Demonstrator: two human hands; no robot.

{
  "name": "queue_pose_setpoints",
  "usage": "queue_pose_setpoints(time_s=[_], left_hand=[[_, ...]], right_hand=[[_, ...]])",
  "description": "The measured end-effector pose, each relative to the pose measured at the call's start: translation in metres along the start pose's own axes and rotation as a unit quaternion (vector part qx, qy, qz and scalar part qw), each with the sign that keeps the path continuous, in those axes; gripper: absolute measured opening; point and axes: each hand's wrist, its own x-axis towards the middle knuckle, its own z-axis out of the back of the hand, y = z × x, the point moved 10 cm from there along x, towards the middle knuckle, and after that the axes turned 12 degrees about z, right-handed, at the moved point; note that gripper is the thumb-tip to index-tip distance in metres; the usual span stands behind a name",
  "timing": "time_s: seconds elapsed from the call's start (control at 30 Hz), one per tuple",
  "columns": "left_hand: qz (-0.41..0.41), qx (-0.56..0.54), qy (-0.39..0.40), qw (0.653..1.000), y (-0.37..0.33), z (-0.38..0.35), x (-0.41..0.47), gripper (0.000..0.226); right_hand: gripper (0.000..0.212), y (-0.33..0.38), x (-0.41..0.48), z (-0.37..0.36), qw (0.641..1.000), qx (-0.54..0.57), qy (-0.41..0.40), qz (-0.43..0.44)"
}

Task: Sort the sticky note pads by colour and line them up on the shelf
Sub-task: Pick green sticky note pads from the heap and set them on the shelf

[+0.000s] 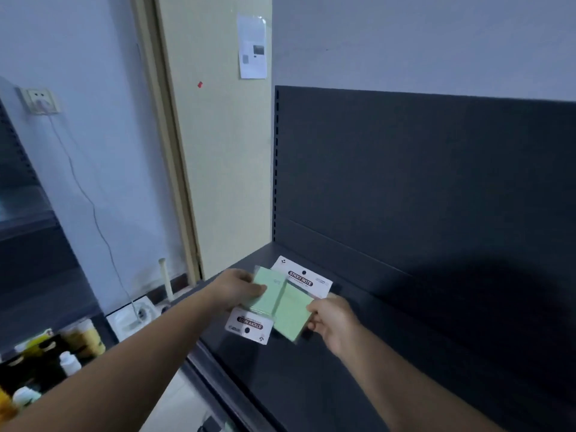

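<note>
Two green sticky note packs are sitting over the left end of the dark shelf [343, 385], near its front edge. I can't tell whether they are touching the shelf board or being held just above it.

Labels: each pack is showing a white header card with a dark oval reading "STICKY NOTE". The smaller print under it is too blurred to read.

Left green sticky note pack [265, 296]: long axis is running roughly front to back across the shelf, with the header pointing at the shelf's front edge, so its label is reading upside down from here. The left hand [237, 288] is gripping its left side, thumb pressing on the green face and the other fingers hidden under it.

Right green sticky note pack [293, 313]: it has about the same axis but is flipped, with the header pointing at the shelf's back panel [436, 182] and tilting slightly right. The right hand [333, 319] is pinching its near right corner with curled fingers.

The packs' inner edges are overlapping mid-way, with the left one seeming to lie on top.

Off the shelf's left end, a wall socket [39, 101] is feeding a cable [93, 210] down the wall, and a paper sheet [252, 48] is hanging higher up. Its print is unreadable. Bottles [81, 338] are standing below, left of the shelf.
</note>
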Motion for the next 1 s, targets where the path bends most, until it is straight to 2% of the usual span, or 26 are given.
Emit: queue_pose_setpoints(time_s=[0.1,0.23,0.33,0.4,0.53,0.63,0.77,0.87,1.0], left_hand=[[-0.023,0.048,0.004,0.999,-0.009,0.013,0.049,0.017],[-0.032,0.048,0.067,0.996,-0.015,0.011,0.102,0.009],[-0.059,0.062,0.118,0.989,-0.021,0.0,0.131,0.027],[-0.083,0.079,0.124,0.986,-0.025,-0.008,0.147,0.042],[-0.121,0.175,0.028,0.977,-0.039,-0.005,0.17,0.07],[-0.144,0.29,-0.042,0.945,-0.047,-0.006,0.176,0.073],[-0.15,0.31,-0.045,0.938,-0.047,-0.012,0.183,0.066],[-0.159,0.319,-0.056,0.933,-0.049,-0.012,0.186,0.06],[-0.158,0.344,-0.069,0.923,-0.048,-0.012,0.19,0.07]], right_hand=[[0.032,0.001,0.034,-0.018,0.999,-0.018,-0.036,0.016],[0.03,-0.002,0.066,-0.027,0.995,-0.017,-0.093,0.011],[0.036,-0.003,0.085,-0.032,0.993,0.001,-0.118,0.025],[0.04,-0.003,0.096,-0.037,0.991,0.009,-0.128,0.042],[0.044,0.003,0.112,-0.043,0.985,-0.012,-0.154,0.076],[0.034,0.008,0.116,-0.048,0.983,-0.044,-0.161,0.079],[0.028,0.009,0.12,-0.054,0.979,-0.122,-0.154,0.062],[0.021,0.011,0.122,-0.055,0.982,-0.122,-0.134,0.06],[0.033,0.007,0.115,-0.054,0.987,-0.11,-0.11,0.043]])
